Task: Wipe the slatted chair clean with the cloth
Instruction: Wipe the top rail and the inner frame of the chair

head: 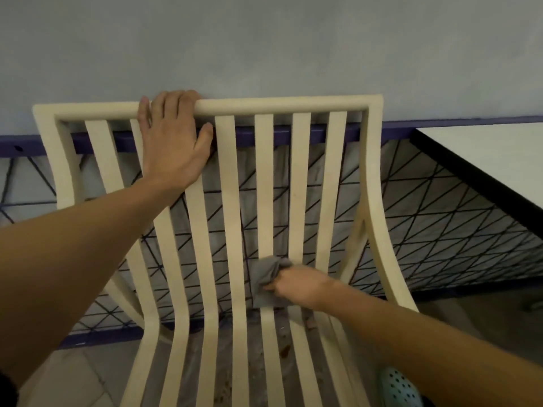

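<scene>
- My left hand [173, 142] grips the top rail [279, 105] of the cream slatted chair [264, 183], left of its middle. The fingers curl over the rail and the thumb is spread out against a slat.
- My right hand [296, 286] holds the bunched grey cloth [269, 277], fingers closed round it, well below my left hand.
- The cloth presses against the slats right of centre, low on the backrest, just above where it bends into the seat.
- A white table [499, 151] stands to the chair's right.
</scene>
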